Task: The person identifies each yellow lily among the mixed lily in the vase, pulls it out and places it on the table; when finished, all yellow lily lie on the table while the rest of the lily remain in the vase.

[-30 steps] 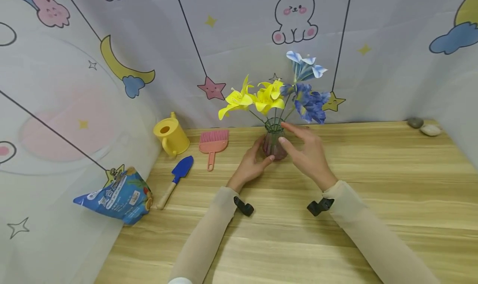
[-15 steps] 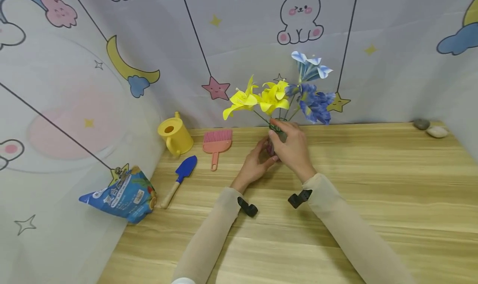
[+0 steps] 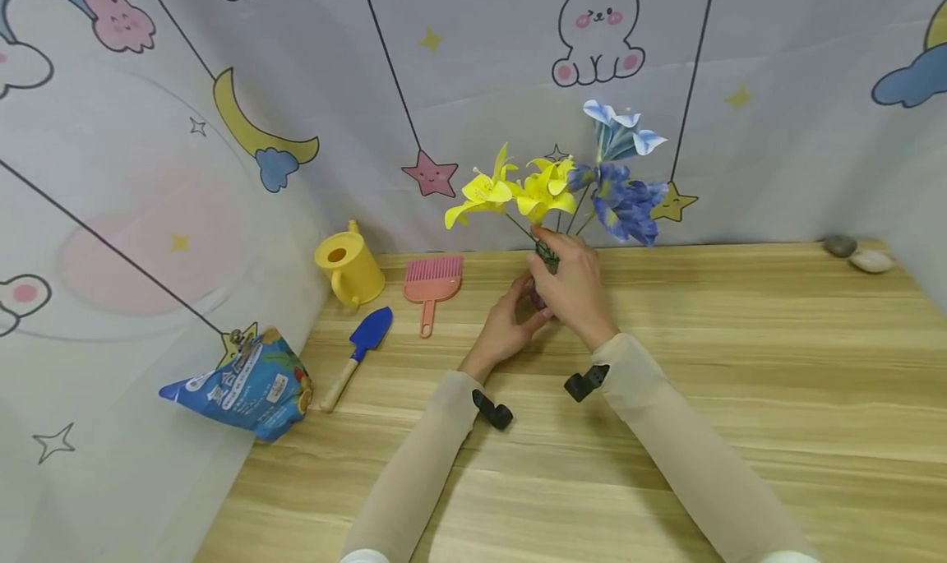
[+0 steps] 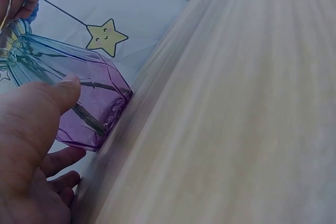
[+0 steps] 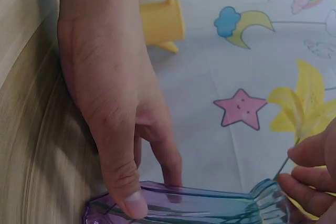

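Observation:
A glass vase [image 4: 100,98], tinted purple at the base and blue-green at the neck, stands on the table with stems inside. My left hand [image 3: 509,326] grips its lower body, thumb on the near side and fingers round the far side. At the vase mouth, my right hand [image 3: 579,288] pinches the stem of a yellow lily [image 5: 299,100] between thumb and fingers. Two clusters of yellow lilies [image 3: 484,191] lean left above the vase. Dark blue flowers [image 3: 629,205] and a pale blue flower [image 3: 620,131] lean right. In the head view, my right hand hides much of the vase.
On the left are a yellow watering can [image 3: 351,269], a pink brush [image 3: 432,282], a blue trowel [image 3: 362,345] with a wooden handle, and a clipped blue bag [image 3: 255,390]. Two stones [image 3: 871,260] lie at the back right. A patterned cloth wall [image 3: 473,78] closes the back.
My right hand has moved left from beside the vase to its mouth and closed on a lily stem. My left hand keeps its grip on the vase. The head view has shifted slightly.

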Demonstrator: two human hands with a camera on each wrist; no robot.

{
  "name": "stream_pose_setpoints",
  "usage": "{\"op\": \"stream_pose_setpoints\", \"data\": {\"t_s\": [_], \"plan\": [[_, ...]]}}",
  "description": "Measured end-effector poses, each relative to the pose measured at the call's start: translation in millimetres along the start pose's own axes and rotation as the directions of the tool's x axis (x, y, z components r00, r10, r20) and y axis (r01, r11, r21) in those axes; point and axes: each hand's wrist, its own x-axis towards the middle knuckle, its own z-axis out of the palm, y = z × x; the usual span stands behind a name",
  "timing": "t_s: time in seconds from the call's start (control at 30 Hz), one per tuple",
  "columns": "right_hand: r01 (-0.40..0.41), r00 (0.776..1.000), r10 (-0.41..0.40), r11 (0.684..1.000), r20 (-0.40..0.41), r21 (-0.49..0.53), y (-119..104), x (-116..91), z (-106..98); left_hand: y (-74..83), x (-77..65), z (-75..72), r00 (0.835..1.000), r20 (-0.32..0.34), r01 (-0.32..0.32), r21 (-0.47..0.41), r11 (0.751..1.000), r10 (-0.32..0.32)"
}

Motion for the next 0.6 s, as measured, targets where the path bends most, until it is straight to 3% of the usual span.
{"op": "stream_pose_setpoints", "data": {"t_s": [0.6], "plan": [[0.018, 0.991, -0.023, 0.999, -0.134, -0.032, -4, 13, 11, 1.6, -0.1, -1.4, 1.000, -0.012, -0.018, -0.004, 1.000, 0.018]]}}
